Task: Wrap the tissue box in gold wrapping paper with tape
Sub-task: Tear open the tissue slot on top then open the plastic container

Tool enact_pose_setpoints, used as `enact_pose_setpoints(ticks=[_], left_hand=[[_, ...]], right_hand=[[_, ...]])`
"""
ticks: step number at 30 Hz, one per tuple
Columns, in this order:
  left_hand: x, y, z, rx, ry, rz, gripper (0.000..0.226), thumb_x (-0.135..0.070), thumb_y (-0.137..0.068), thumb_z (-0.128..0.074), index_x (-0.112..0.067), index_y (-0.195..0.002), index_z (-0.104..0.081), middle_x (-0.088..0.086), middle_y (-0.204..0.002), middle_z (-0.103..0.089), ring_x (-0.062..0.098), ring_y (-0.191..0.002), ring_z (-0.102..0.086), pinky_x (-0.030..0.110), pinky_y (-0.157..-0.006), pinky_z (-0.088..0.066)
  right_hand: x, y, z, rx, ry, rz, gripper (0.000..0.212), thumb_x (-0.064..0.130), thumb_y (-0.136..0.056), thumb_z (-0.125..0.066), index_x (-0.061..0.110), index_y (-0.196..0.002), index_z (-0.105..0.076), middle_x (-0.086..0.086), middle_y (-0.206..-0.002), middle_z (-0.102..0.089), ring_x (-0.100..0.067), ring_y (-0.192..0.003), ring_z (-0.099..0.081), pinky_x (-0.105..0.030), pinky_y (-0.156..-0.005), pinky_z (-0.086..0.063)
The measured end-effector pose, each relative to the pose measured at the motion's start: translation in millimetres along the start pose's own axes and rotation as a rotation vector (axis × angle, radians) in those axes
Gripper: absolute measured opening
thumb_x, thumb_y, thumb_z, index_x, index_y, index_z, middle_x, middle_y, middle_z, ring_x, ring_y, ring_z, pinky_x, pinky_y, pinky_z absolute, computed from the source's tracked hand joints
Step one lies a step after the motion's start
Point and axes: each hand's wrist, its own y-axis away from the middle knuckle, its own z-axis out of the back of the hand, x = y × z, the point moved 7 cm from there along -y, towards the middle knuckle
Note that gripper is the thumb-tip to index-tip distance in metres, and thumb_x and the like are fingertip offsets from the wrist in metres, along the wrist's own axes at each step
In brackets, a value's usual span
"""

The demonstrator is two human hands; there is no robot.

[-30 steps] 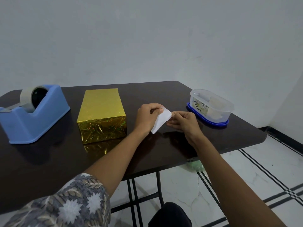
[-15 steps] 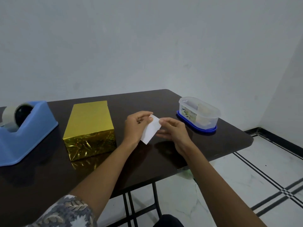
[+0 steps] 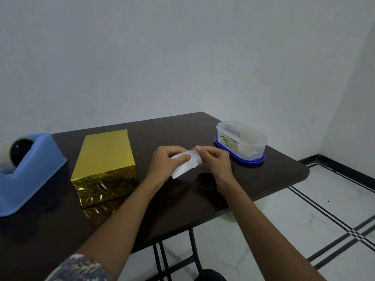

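Tissue box (image 3: 105, 159), gold-wrapped, is sitting on the bench (image 3: 182, 201) near the left grip (image 3: 168, 162). That grip and the right grip (image 3: 216, 162) are both pinching one white slip (image 3: 187, 165). The tub (image 3: 241, 142) is showing a label reading "SMART"; the tape holder (image 3: 34, 169) is running off the left edge.

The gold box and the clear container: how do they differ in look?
The gold box is opaque, shiny and sharp-cornered; the clear container is see-through with rounded ends. The gold box lies directly on the table; the clear container stands on a blue base. Both are untouched.
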Motion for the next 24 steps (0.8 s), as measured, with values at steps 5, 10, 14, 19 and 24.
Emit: enact_pose_setpoints(ticks=[5,10,14,19,24], left_hand=[[0.0,-0.7,0.8,0.023,0.022,0.058,0.006,-0.015,-0.084,-0.068,-0.019,-0.082,-0.072,-0.006,-0.082,-0.067,0.006,-0.077,-0.059,0.018,-0.062,-0.046],[6.0,3.8,3.7,0.039,0.217,0.197,0.014,-0.013,-0.083,-0.068,-0.014,-0.069,-0.072,-0.002,-0.072,-0.066,0.011,-0.069,-0.057,0.017,-0.056,-0.046],[7.9,7.1,-0.7,0.031,0.539,0.343,0.021,-0.031,-0.082,-0.069,-0.011,-0.088,-0.071,0.002,-0.080,-0.071,0.016,-0.075,-0.066,0.023,-0.060,-0.054],[2.8,11.8,-23.8,0.221,0.771,0.390,0.072,-0.053,-0.058,-0.067,-0.009,-0.115,-0.059,0.010,-0.100,-0.072,0.025,-0.093,-0.070,0.037,-0.072,-0.059],[12.0,11.4,-22.1,0.061,0.511,0.360,0.036,-0.007,-0.079,-0.073,0.002,-0.111,-0.062,0.009,-0.097,-0.070,0.021,-0.083,-0.070,0.029,-0.066,-0.059]], right_hand=[[0.2,-0.7,-0.7,0.009,0.010,-0.008,0.007,0.017,-0.086,-0.065,0.018,-0.082,-0.070,0.002,-0.087,-0.069,-0.018,-0.090,-0.066,-0.025,-0.070,-0.057],[-0.7,2.7,-5.1,0.058,0.117,0.003,0.012,0.013,-0.088,-0.062,0.017,-0.078,-0.068,0.009,-0.081,-0.065,-0.008,-0.082,-0.061,-0.017,-0.063,-0.053],[-5.9,-2.4,5.5,-0.066,0.055,-0.048,0.010,0.013,-0.090,-0.059,0.009,-0.086,-0.068,0.001,-0.085,-0.065,-0.012,-0.079,-0.061,-0.021,-0.059,-0.056],[-12.7,-9.2,25.2,-0.291,-0.002,-0.057,0.015,0.015,-0.093,-0.056,0.006,-0.092,-0.068,0.000,-0.088,-0.064,-0.018,-0.086,-0.063,-0.029,-0.063,-0.059],[-10.8,-6.1,15.3,-0.154,0.114,-0.043,0.012,0.014,-0.091,-0.058,0.010,-0.094,-0.068,0.002,-0.081,-0.065,-0.015,-0.076,-0.064,-0.024,-0.063,-0.058]])
